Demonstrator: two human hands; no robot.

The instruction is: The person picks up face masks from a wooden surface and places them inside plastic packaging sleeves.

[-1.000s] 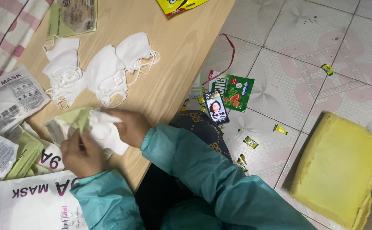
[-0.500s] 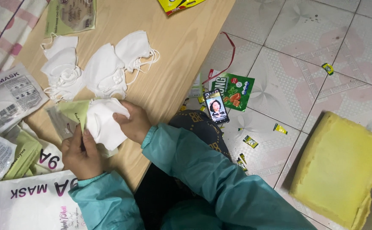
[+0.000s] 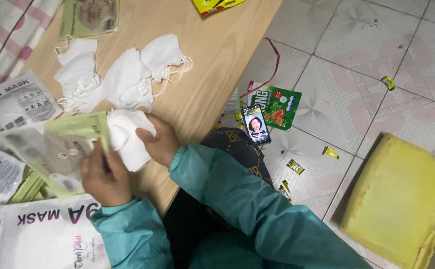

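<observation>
Wooden counter (image 3: 212, 55); left hand (image 3: 105, 174) grips green pouch (image 3: 53, 144), right hand (image 3: 160, 142) pushing white mask (image 3: 128, 137) in; needs lining up.

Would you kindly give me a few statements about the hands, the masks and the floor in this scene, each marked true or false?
1. The right hand grips a white mask. True.
2. The left hand holds a green-edged pouch. True.
3. The loose masks lie on the floor. False: they lie on the wooden table.
4. A phone lies on the tiled floor with its screen lit. True.
5. The yellow foam pad sits on the table. False: it lies on the floor.
</observation>
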